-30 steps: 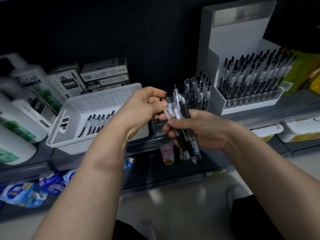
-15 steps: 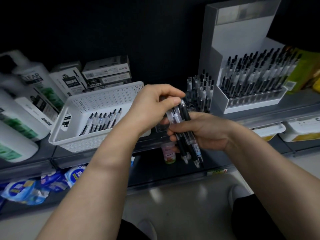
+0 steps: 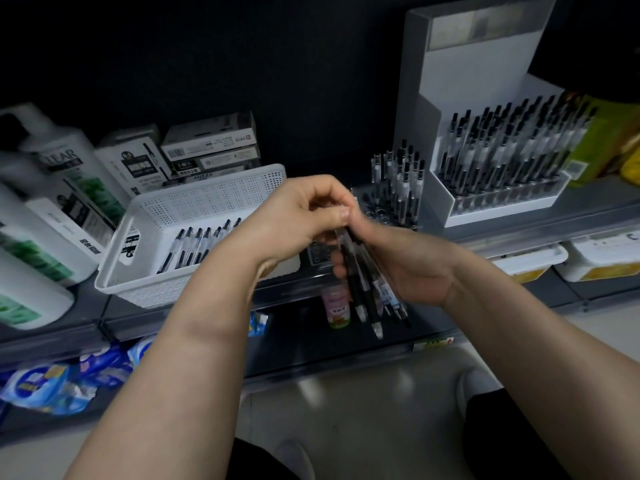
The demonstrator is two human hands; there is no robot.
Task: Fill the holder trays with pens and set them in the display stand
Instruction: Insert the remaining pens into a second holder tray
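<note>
The right hand point(image 3: 412, 268) curls round a bundle of clear-barrelled black pens point(image 3: 363, 292). Their long axis runs steeply, with the clicker ends up by the knuckles and the tips pointing down at the floor. The left hand point(image 3: 304, 216) sits above, its thumb and forefinger pinching the top end of the bundle; which pen it has cannot be told. The clear plastic holder tray point(image 3: 375, 211), partly filled at the back, stands just behind both hands, its empty sockets nearest the left hand. That hand looks best placed to draw a pen upward along its axis and carry it forward. The white cardboard display stand point(image 3: 460, 74) stands further right.
</note>
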